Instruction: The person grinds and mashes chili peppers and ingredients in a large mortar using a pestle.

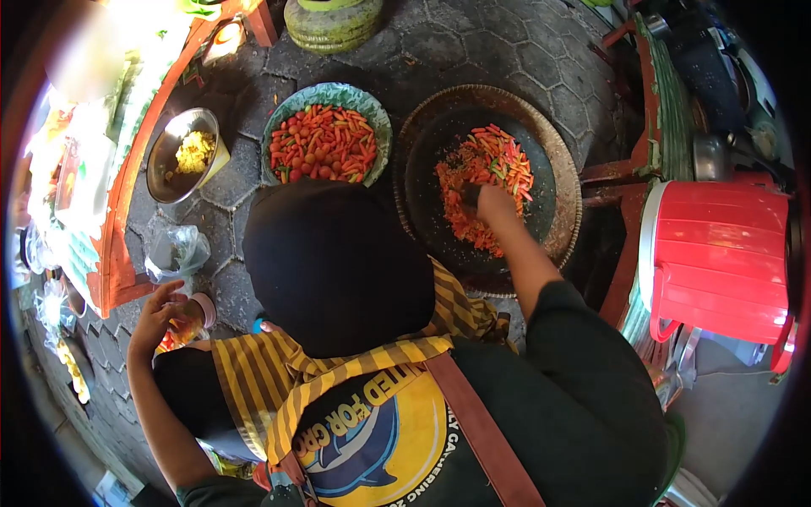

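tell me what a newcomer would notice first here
Probably the red chilies, partly crushed in the dark mortar upper right of centre and heaped with small tomatoes in the green bowl to its left. The big red container at the right and the black head covering mid-picture also stand out.

Mortar (pixel 422 169) in woven tray (pixel 574 194), chilies (pixel 504 156) inside (basin (pixel 385 135) left).

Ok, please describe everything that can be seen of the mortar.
The mortar is a wide, round, dark dish, seemingly stone, sitting inside a woven tray. Red, orange and green chillies lie in it, many crushed to coarse mash, with bare surface around them. The right hand grips a dark pestle at the mash; whether it touches the mortar is hidden.
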Motion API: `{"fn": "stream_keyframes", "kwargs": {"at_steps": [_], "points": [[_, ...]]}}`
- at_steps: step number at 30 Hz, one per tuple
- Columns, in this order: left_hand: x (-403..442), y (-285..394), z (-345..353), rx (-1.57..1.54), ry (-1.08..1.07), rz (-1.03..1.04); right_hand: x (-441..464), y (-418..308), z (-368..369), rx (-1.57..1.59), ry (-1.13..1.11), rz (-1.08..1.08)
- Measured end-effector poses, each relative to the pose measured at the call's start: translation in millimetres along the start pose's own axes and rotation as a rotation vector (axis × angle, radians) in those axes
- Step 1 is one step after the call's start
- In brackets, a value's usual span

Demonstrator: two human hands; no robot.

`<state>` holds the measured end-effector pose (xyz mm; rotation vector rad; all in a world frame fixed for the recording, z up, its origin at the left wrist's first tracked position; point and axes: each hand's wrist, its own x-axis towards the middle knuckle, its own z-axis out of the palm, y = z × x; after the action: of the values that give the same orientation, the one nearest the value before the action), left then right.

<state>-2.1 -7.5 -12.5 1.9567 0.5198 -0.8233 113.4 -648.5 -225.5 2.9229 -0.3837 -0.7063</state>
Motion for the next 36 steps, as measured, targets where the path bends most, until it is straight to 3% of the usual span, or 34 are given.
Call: {"fn": "stream_keyframes", "kwargs": {"at_steps": [1,3,6,8,10,11,12,14,15,17,18,20,22,24,25,28,30,32,36], "points": [[7,1,-4,0.010,0.002,0.038,14,0,-16,0.010,0.020,0.004],[5,-3,-4,0.015,-0.018,0.046,22,14,-44,-0.071,-0.336,-0.121],[8,-3,-4,0.040,-0.006,0.073,16,31,-97,-0.103,-0.460,-0.192],[-6,11,7,0.006,0.018,-0.013,-15,22,-134,-0.183,-0.473,-0.193],[-1,-2,2,0.020,0.009,-0.002,-30,18,-136,-0.103,-0.240,-0.058],[0,-4,0,-0.003,0.007,-0.006,-40,9,-121,-0.026,-0.018,-0.031],[1,-6,0,-0.030,0.008,-0.005,-17,15,-70,-0.028,-0.013,-0.039],[0,-8,1,-0.014,0.008,-0.016,13,-6,37,-0.023,0.419,0.077],[5,-4,-2,0.011,0.014,-0.008,24,-7,14,-0.014,0.437,0.082],[2,-8,-4,0.024,-0.010,-0.002,18,2,-41,0.124,-0.215,-0.068],[9,-5,-5,0.019,-0.015,0.032,21,12,-64,0.132,-0.193,-0.059],[5,2,-2,0.011,-0.012,0.037,20,29,-96,0.201,-0.528,-0.013],[-2,0,1,-0.023,-0.003,0.049,-3,32,-109,0.232,-0.522,0.009],[-5,0,1,0.033,-0.001,0.047,-25,20,-105,0.081,-0.079,-0.021],[-6,-1,0,-0.007,0.000,0.019,-38,4,-95,0.122,0.003,0.045],[-3,-3,-1,-0.029,-0.005,-0.016,3,-13,16,0.114,0.097,0.156],[-6,-6,-2,0.005,-0.019,-0.035,14,-2,-14,0.094,0.056,0.099],[2,0,-1,-0.010,-0.006,0.045,34,14,-71,0.012,-0.518,-0.071],[-8,5,5,-0.025,0.031,0.053,13,18,-107,0.067,-0.582,-0.007]]}}
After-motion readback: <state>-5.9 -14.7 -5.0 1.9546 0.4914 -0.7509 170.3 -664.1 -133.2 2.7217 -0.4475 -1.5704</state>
